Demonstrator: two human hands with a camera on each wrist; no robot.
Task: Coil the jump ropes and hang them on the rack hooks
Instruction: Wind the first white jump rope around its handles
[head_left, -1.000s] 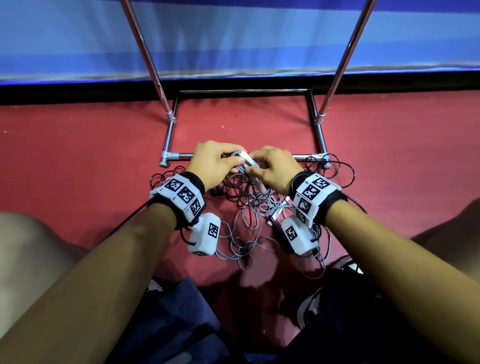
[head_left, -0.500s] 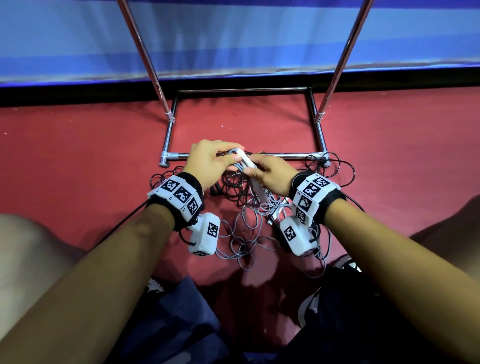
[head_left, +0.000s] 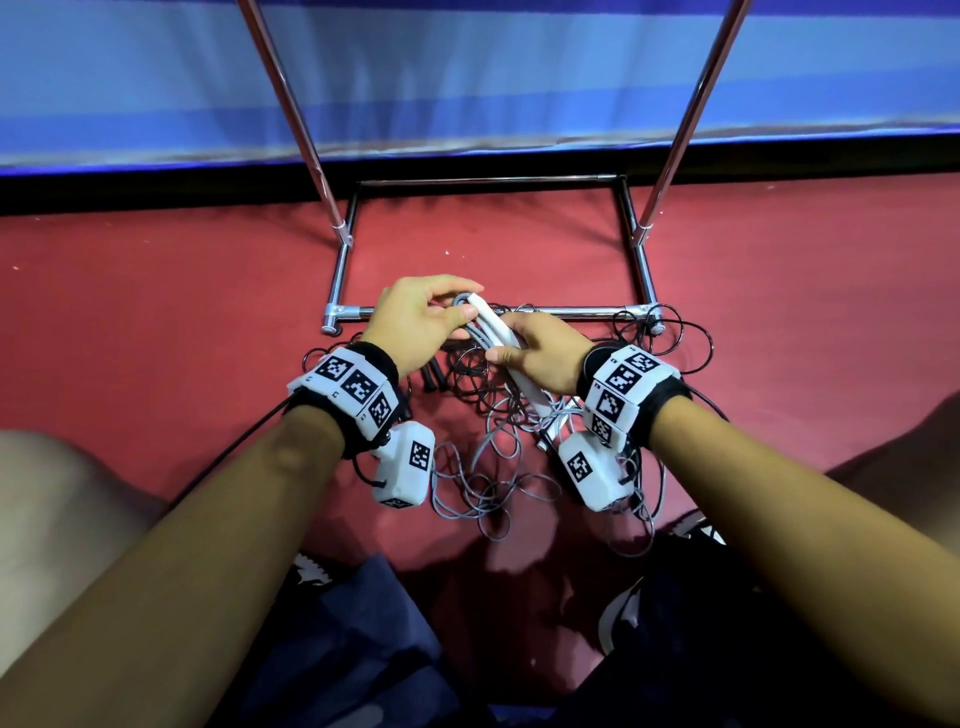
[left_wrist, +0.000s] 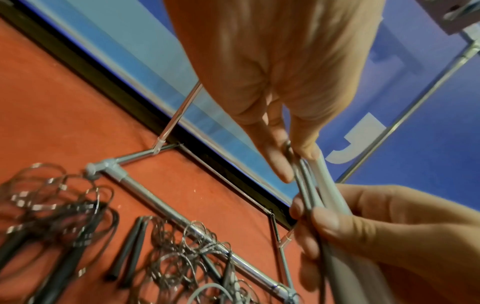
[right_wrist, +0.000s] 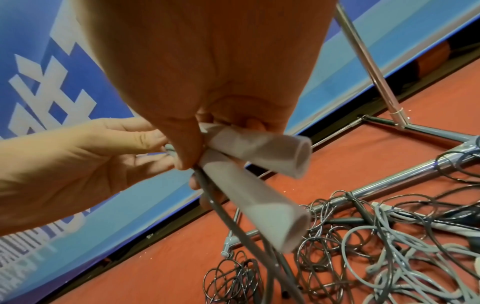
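Left hand (head_left: 415, 322) is narrow, thumb and fingertips (left_wrist: 281, 170) pinching the grey cord (left_wrist: 306, 185) where it leaves the top of the white handles (head_left: 493, 332). Just right of it, touching the same bundle, the right hand (head_left: 540, 358) is wrapped round both handles and the cord, thumb across the front. In the right wrist view the two handles (right_wrist: 259, 185) stick out past the palm, open tube ends (right_wrist: 296, 226) toward the camera.

Risk, as a judgement: the handles are not parallel in the grip, they splay in a V behind the right palm, so one may slip out if the grip loosens while the left hand pulls cord. The free cord drops from the right hand into the tangle of grey rope (head_left: 498, 467) below both wrists, which overlaps the black wire ropes (head_left: 467, 374); drawing in a loop could snag and drag the black ones along. The rack base bar (head_left: 582, 313), just beyond the fingers, could also catch a loop.

Handle pair: long axis runs from the left fingertips down and back toward the right wrist, cord end pointing up and away from the person, butt ends toward the body. No coil visibly formed yet; rack hooks are out of view.
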